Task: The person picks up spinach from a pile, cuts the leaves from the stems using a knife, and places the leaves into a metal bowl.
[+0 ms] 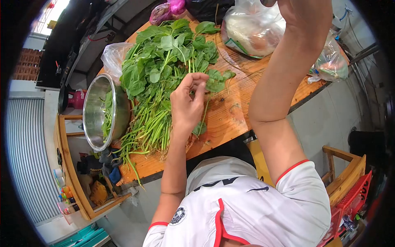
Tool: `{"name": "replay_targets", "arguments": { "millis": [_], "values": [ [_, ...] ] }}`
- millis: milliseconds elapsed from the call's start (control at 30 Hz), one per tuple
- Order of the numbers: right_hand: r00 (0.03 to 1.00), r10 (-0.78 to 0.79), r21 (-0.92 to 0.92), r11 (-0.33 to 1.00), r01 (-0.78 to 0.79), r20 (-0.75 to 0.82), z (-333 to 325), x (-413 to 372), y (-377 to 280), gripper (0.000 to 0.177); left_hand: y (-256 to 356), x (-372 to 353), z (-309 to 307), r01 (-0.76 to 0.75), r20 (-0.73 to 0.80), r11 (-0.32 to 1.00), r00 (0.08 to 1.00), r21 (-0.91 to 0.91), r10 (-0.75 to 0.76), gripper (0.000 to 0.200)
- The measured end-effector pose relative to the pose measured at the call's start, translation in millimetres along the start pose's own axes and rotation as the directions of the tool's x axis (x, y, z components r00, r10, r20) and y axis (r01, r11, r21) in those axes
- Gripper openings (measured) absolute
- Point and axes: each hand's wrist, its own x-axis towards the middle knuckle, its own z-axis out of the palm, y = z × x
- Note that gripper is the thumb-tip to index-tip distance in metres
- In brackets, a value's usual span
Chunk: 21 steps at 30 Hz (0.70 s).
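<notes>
The large heap of leafy greens with long pale-green stems lies on the orange-brown wooden table, from the upper centre towards the left of the frame. Its leaves point to the top and its stems trail down to the table's near edge. The left hand is over the heap's right side, near the centre of the frame, with its index finger and thumb curled close together beside a round green leaf; whether they grip it cannot be told. The right hand is raised at the top edge, well apart from the left and from the heap; its fingers are cut off, so its grip cannot be told.

Just left of the heap stands a shiny round metal bowl, tilted in view, with some cut greens inside. A clear plastic bag lies behind it, and a bulging translucent bag sits at the upper right.
</notes>
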Motion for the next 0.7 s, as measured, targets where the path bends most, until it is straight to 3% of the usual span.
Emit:
{"name": "replay_targets", "arguments": {
  "millis": [133, 233, 333, 433, 667, 700],
  "values": [
    [1.0, 0.014, -0.004, 1.0, -0.014, -0.004, 2.3, -3.3, 0.0, 0.038, 14.8, -10.0, 3.0, -0.136, -0.002, 0.987, 0.991, -0.082, 0.136, 0.027],
    [0.999, 0.034, -0.006, 0.999, -0.034, -0.011, 5.1, -6.5, -2.4, 0.036, 18.9, -23.5, 5.9, -0.34, -0.148, 0.94, 0.929, 0.031, 0.341, 0.026],
    [0.999, 0.048, -0.012, 0.999, -0.048, -0.015, 6.4, -7.0, -4.1, 0.035, 22.7, -33.9, -3.0, -0.205, -0.136, 0.87, 0.946, 0.448, 0.293, 0.022],
    [0.998, 0.06, -0.016, 0.998, -0.06, -0.007, 10.2, -8.3, -9.7, 0.034, 6.9, -39.9, -4.4, -0.259, 0.058, 0.754, 0.958, 0.603, 0.282, 0.013],
    [0.998, 0.068, -0.011, 0.998, -0.068, -0.003, 13.4, -3.0, -11.3, 0.033, 4.1, -36.8, 2.9, -0.222, 0.119, 0.679, 0.973, 0.7, 0.196, 0.011],
    [0.998, 0.066, 0.0, 0.998, -0.066, -0.003, 13.8, -3.3, -10.8, 0.034, 5.3, -37.3, 1.7, -0.195, 0.062, 0.773, 0.978, 0.603, 0.198, 0.014]
  ]
}}
